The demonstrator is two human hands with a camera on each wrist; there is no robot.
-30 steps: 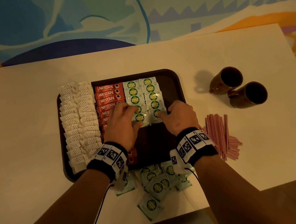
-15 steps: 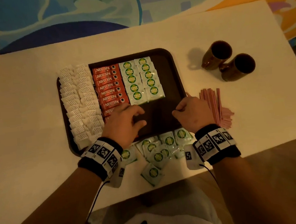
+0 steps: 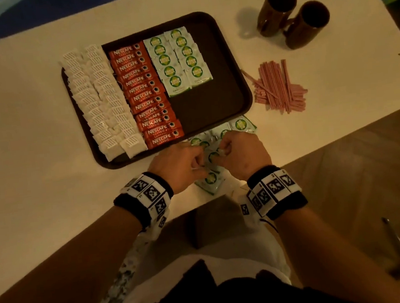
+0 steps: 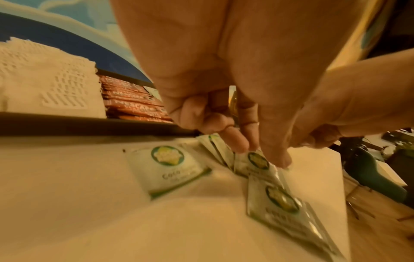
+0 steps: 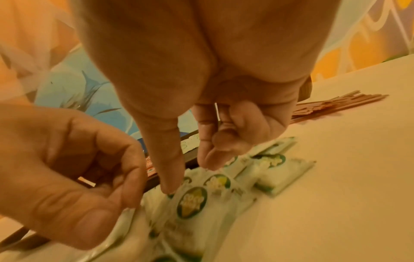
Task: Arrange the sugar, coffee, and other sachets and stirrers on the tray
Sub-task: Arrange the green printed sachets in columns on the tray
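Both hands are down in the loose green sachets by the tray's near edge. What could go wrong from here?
The loose green sachets overlap at the table edge; picking with the left hand and right hand might nudge one off.

Overlapping packets could lift together, spoiling the green columns.

Carrying sachets over the tray rim could disturb the coffee sachets.

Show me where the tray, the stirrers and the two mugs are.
tray (image 3: 231, 58), head view, bare floor at its right side.
stirrers (image 3: 278, 85), head view, middle of the pink pile on the table.
mugs (image 3: 275, 9), head view, side of the left mug; the other stands right of it.
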